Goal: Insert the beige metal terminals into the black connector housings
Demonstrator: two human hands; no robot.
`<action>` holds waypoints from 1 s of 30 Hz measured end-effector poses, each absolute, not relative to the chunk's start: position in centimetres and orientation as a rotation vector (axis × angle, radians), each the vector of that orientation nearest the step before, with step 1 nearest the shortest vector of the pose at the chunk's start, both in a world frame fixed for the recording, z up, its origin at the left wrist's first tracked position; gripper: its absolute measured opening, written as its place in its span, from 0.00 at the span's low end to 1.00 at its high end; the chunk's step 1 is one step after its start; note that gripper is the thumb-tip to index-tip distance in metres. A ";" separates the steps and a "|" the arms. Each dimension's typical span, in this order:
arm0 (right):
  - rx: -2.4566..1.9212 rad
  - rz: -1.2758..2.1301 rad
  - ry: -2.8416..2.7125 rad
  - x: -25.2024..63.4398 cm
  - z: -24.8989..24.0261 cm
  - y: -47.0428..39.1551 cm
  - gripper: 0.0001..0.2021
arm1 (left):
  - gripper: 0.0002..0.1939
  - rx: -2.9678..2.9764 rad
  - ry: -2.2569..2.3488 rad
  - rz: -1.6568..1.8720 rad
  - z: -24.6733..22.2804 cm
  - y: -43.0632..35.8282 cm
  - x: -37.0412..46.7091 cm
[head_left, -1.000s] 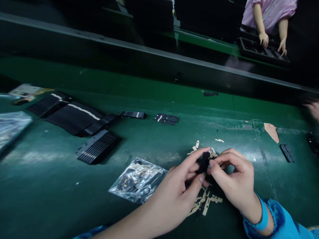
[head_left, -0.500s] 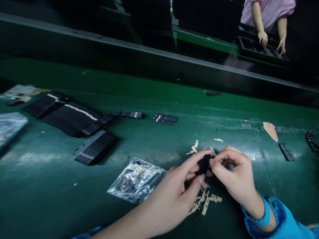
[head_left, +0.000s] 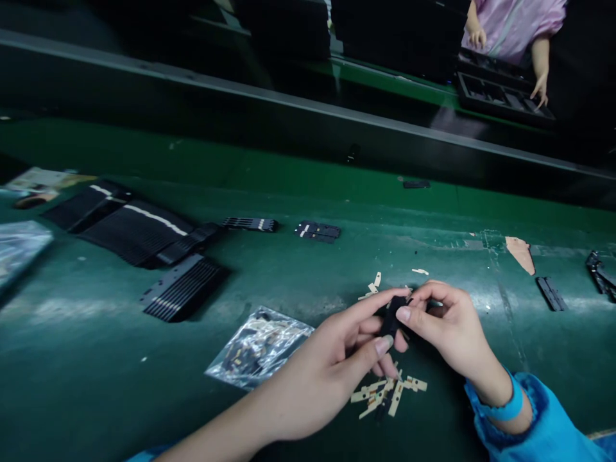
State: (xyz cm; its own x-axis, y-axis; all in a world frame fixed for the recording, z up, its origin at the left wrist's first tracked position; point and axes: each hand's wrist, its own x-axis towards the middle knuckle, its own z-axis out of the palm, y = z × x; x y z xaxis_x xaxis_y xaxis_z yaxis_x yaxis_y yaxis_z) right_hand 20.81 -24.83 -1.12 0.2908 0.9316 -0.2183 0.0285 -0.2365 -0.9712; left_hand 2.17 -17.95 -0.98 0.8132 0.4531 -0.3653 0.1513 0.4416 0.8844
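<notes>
Basically, both hands are gripping one part: small black oblong piece [head_left: 391,319], held between them just above the green worktop [head_left: 289,282]. Left hand [head_left: 332,362] clamps its body between thumb and fingers; right hand [head_left: 447,327] pinches its upper end. Can't tell if the right fingertips hide something smaller.

To do it well, I'd keep the left as the fixture, do fine adjustment with the right only, press evenly, stay low so drops don't scatter.

Counts: one held piece; two clear plastic bags of small parts [head_left: 260,350], one near left forearm, one at left edge; one tan wedge-shaped scrap [head_left: 520,255]; one black two-bar piece [head_left: 551,294] near it. Cream flat strips with dark holes [head_left: 396,399] overlap, no reliable count.
</notes>
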 end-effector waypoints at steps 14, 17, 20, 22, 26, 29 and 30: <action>-1.466 1.203 -0.934 20.4 -1.4 -25.0 0.14 | 0.30 1.061 0.624 0.267 -1.3 -17.5 2.8; -1.468 1.168 -0.919 20.2 -1.3 -25.1 0.16 | 0.29 1.037 0.663 0.287 -2.0 -17.6 2.7; -1.437 1.186 -0.942 20.2 -1.4 -25.2 0.14 | 0.30 0.999 0.684 0.303 -2.5 -17.8 2.7; -1.433 1.181 -0.977 20.4 -1.5 -25.3 0.13 | 0.31 0.971 0.676 0.312 -2.5 -17.8 2.7; -1.459 1.097 -1.071 20.8 -1.3 -25.5 0.12 | 0.28 0.988 0.646 0.283 -2.2 -17.6 2.6; -1.422 1.070 -1.145 21.0 -1.0 -25.4 0.13 | 0.29 0.973 0.595 0.208 -2.1 -17.3 2.4; -1.414 1.061 -1.160 21.0 -0.9 -25.3 0.14 | 0.30 0.944 0.583 0.194 -2.2 -17.2 2.4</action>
State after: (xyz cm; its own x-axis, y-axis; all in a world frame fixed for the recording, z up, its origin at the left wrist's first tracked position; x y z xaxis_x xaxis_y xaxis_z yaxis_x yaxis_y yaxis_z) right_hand 20.99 -25.31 -0.86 0.1608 0.9862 -0.0394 0.1272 -0.0603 -0.9900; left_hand 2.37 -17.20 -2.22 0.8302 0.4030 -0.3851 0.0919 0.5824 0.8077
